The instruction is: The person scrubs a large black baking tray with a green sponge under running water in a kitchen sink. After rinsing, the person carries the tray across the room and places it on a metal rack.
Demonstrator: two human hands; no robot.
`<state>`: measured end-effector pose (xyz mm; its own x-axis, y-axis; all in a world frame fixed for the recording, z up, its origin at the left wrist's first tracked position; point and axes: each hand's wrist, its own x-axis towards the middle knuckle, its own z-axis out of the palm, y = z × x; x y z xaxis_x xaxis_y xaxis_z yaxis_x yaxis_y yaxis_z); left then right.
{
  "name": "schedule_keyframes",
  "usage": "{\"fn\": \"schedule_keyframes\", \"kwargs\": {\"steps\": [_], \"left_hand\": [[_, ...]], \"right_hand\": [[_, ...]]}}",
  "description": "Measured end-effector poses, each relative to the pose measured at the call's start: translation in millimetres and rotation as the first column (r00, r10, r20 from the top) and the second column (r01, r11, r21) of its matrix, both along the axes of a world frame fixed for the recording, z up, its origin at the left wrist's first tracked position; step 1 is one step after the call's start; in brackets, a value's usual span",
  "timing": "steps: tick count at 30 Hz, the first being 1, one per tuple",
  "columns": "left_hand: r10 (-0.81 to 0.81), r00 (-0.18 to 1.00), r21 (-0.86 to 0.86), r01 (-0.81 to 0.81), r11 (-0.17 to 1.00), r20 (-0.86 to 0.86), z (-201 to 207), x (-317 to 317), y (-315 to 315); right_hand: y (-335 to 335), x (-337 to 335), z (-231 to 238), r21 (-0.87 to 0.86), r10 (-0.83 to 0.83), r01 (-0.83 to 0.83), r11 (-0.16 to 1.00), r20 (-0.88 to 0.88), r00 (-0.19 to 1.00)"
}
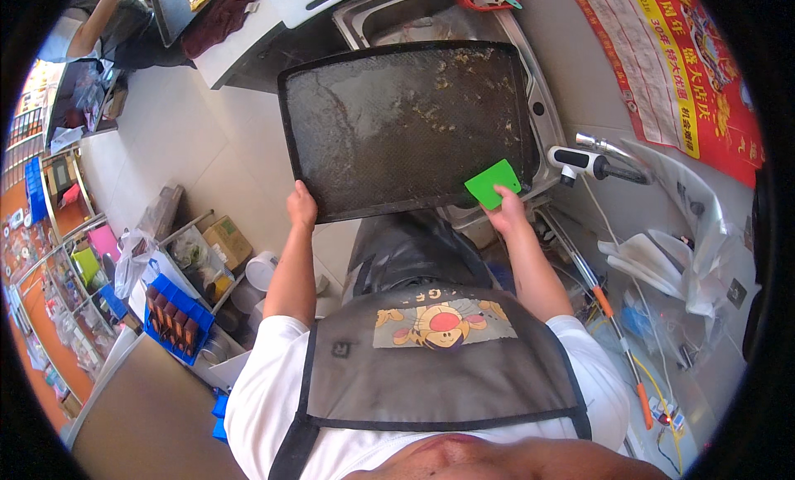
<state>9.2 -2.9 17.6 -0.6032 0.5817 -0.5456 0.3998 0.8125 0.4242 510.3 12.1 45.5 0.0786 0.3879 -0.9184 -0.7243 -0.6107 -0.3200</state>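
While I have the left hand (303, 205) gripping the lower left corner of a dark tray (397, 132), the right hand (505, 212) pinches a green scraper (490, 184) at its lower right edge; I cannot tell whether the scraper touches it. I see the tray in the upper middle of the frame, partly over the metal sink (542, 132), with pale residue (465, 60) toward its upper right. Near the top edge, a white cutting board (319, 1) lies on the table (236, 45).
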Motion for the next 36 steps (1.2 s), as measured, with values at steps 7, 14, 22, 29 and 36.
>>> {"fn": "schedule_keyframes", "kwargs": {"steps": [7, 14, 22, 29, 36], "left_hand": [[0.043, 0.999, 0.034, -0.044, 0.998, 0.025, -17, -3, -4], [0.048, 0.998, 0.081, -0.052, 0.995, 0.050, -14, -2, -8], [0.062, 0.998, 0.134, -0.065, 0.989, 0.022, -16, -1, -3], [0.056, 0.998, 0.152, -0.057, 0.987, 0.010, -15, 25, 8], [-0.101, 0.991, 0.133, 0.112, 0.985, -0.091, 11, 44, 44]], "right_hand": [[0, 4, 23, 0.005, 0.102, -0.102, 0.995, -0.011, 0.995], [12, -6, 70, 0.022, 0.517, -0.556, 0.831, 0.339, 0.786], [91, -124, 88, -0.241, 0.458, -0.914, 0.326, 0.886, -0.070], [84, -142, 64, -0.256, 0.480, -0.923, 0.287, 0.872, -0.092], [79, -106, 69, -0.313, 0.534, -0.869, 0.383, 0.843, -0.069]]}}
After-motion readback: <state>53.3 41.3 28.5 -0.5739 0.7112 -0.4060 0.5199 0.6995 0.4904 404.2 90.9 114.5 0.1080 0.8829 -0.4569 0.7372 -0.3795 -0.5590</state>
